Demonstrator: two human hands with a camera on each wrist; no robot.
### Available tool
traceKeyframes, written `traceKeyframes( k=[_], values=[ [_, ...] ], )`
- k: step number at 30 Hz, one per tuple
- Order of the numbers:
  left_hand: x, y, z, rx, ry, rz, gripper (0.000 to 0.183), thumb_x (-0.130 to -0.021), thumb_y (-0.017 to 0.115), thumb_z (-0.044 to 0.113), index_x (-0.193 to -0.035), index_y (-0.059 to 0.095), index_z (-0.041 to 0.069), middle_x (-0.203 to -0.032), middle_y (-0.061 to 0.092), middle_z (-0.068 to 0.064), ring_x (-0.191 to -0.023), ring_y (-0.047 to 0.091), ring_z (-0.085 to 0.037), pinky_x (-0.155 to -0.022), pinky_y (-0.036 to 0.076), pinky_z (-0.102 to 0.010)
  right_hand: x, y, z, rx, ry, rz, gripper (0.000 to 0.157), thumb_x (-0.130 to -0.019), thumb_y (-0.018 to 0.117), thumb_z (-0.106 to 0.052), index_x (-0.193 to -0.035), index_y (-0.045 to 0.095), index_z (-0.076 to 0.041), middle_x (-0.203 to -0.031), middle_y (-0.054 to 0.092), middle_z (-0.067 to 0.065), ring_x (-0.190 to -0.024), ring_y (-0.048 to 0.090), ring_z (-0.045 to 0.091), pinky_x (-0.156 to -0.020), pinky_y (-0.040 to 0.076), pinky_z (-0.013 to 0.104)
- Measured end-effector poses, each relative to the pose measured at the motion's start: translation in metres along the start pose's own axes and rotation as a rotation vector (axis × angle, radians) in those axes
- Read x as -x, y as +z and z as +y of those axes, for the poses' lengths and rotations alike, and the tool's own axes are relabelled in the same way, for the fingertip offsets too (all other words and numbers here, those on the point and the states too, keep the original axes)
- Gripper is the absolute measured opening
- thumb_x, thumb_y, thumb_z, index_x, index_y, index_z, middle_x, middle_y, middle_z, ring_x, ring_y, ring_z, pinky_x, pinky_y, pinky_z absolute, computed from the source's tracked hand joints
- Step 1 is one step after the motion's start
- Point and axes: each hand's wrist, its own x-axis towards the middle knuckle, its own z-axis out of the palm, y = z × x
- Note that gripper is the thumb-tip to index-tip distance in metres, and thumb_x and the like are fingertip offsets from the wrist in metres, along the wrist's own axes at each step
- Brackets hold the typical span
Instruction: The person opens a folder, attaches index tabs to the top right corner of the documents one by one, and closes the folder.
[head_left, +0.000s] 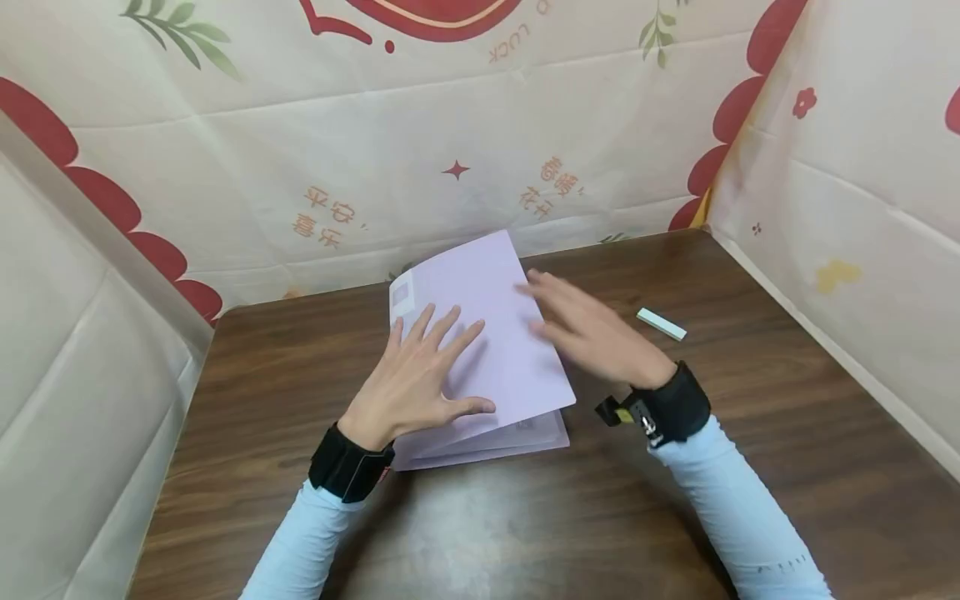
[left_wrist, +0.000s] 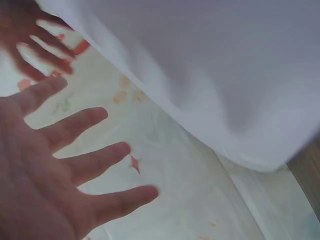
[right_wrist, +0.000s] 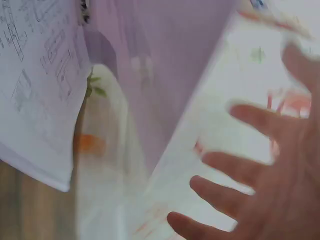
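1. Pale-purple rectangular folder (head_left: 501, 354): on brown wood-grain bench (head_left: 480, 533), toward far edge, partly opened.
2. Left hand (head_left: 420, 379): fingers spread over folder, gripping nothing; contact unclear.
3. Right hand (head_left: 596, 333): fingers extended, blurred, by folder's right edge, gripping nothing; contact unclear.

brown wood-grain table (head_left: 247, 375) | lilac folder (head_left: 495, 292), partly open | pale-green bar (head_left: 662, 324), right of folder

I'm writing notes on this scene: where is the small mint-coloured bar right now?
In the head view, the mint bar lies on the wooden table, right of centre, just right of the right hand, with the lilac folder farther left.
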Motion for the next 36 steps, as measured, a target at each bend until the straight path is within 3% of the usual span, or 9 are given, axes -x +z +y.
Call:
traceKeyframes(
  k=[2, 5, 9, 12, 18, 24, 30, 34, 36],
  values=[
    [0.004, 0.002, 0.008, 0.014, 0.017, 0.037, 0.106, -0.077, 0.062, 0.087, -0.161, 0.036, 0.03, -0.164, 0.041, -0.01, -0.149, 0.041, -0.042, -0.11, 0.04, -0.07, -0.001, -0.004, 0.031, -0.048, 0.103, 0.082, 0.056, -0.107, 0.054, -0.038, -0.157, 0.043, -0.017, -0.165, 0.038, 0.014, -0.154, 0.033, 0.034, -0.119, 0.031, 0.064],
    [0.01, 0.007, 0.022, -0.033, 0.057, 0.114, 0.109, -0.073, 0.066, 0.086, -0.159, 0.04, 0.025, -0.156, 0.051, -0.012, -0.131, 0.059, -0.039, -0.092, 0.055, -0.059, 0.011, -0.008, 0.086, 0.008, 0.3, 0.173, 0.05, -0.107, 0.055, -0.033, -0.148, 0.051, -0.005, -0.152, 0.049, 0.023, -0.136, 0.048, 0.042, -0.111, 0.038, 0.065],
    [0.019, 0.015, 0.032, -0.146, 0.071, 0.189, 0.105, -0.073, 0.069, 0.082, -0.155, 0.046, 0.021, -0.145, 0.061, -0.012, -0.107, 0.071, -0.034, -0.066, 0.059, -0.044, 0.036, -0.007, 0.141, 0.149, 0.548, 0.13, 0.045, -0.101, 0.062, -0.028, -0.133, 0.061, 0.003, -0.132, 0.056, 0.032, -0.114, 0.054, 0.048, -0.095, 0.046, 0.067],
    [0.024, 0.018, 0.034, -0.165, 0.056, 0.205, 0.096, -0.076, 0.071, 0.074, -0.152, 0.048, 0.021, -0.14, 0.064, -0.01, -0.097, 0.073, -0.031, -0.052, 0.055, -0.037, 0.049, -0.005, 0.161, 0.199, 0.625, 0.103, 0.042, -0.096, 0.066, -0.024, -0.129, 0.063, 0.003, -0.125, 0.059, 0.033, -0.108, 0.055, 0.048, -0.088, 0.046, 0.065],
    [0.035, 0.013, 0.032, -0.054, 0.005, 0.249, 0.084, -0.08, 0.072, 0.054, -0.151, 0.049, 0.016, -0.137, 0.065, -0.013, -0.096, 0.074, -0.031, -0.057, 0.059, -0.038, 0.052, -0.003, 0.169, 0.199, 0.648, 0.144, 0.036, -0.095, 0.067, -0.015, -0.128, 0.065, 0.0, -0.125, 0.061, 0.03, -0.103, 0.058, 0.046, -0.081, 0.048, 0.063],
    [0.057, 0.007, 0.022, 0.171, -0.105, 0.392, 0.078, -0.081, 0.07, 0.034, -0.149, 0.047, 0.004, -0.129, 0.065, -0.019, -0.098, 0.073, -0.032, -0.073, 0.063, -0.043, 0.049, -0.005, 0.169, 0.18, 0.671, 0.185, 0.03, -0.096, 0.066, -0.012, -0.123, 0.068, 0.0, -0.12, 0.065, 0.03, -0.1, 0.059, 0.046, -0.08, 0.048, 0.062],
    [0.09, 0.004, 0.008, 0.378, -0.304, 0.487, 0.052, -0.089, 0.061, 0.016, -0.138, 0.054, 0.0, -0.117, 0.07, -0.016, -0.096, 0.074, -0.028, -0.068, 0.063, -0.038, 0.047, -0.004, 0.169, 0.223, 0.667, 0.232, 0.026, -0.093, 0.069, -0.01, -0.115, 0.074, 0.001, -0.112, 0.069, 0.029, -0.095, 0.059, 0.046, -0.077, 0.047, 0.059],
    [0.115, 0.003, -0.002, 0.446, -0.457, 0.519, 0.026, -0.098, 0.053, 0.014, -0.117, 0.063, -0.002, -0.096, 0.076, -0.016, -0.078, 0.076, -0.025, -0.065, 0.059, -0.029, 0.044, -0.004, 0.167, 0.227, 0.662, 0.25, 0.024, -0.092, 0.068, -0.006, -0.114, 0.075, 0.002, -0.111, 0.068, 0.029, -0.095, 0.058, 0.046, -0.077, 0.048, 0.059],
    [0.129, 0.001, -0.007, 0.52, -0.531, 0.504, 0.027, -0.105, 0.047, 0.014, -0.111, 0.064, -0.005, -0.092, 0.076, -0.021, -0.066, 0.076, -0.02, -0.063, 0.057, -0.021, 0.042, -0.003, 0.166, 0.2, 0.674, 0.249, 0.025, -0.093, 0.067, -0.005, -0.116, 0.074, 0.002, -0.111, 0.068, 0.029, -0.096, 0.058, 0.046, -0.078, 0.049, 0.059]
  ],
)
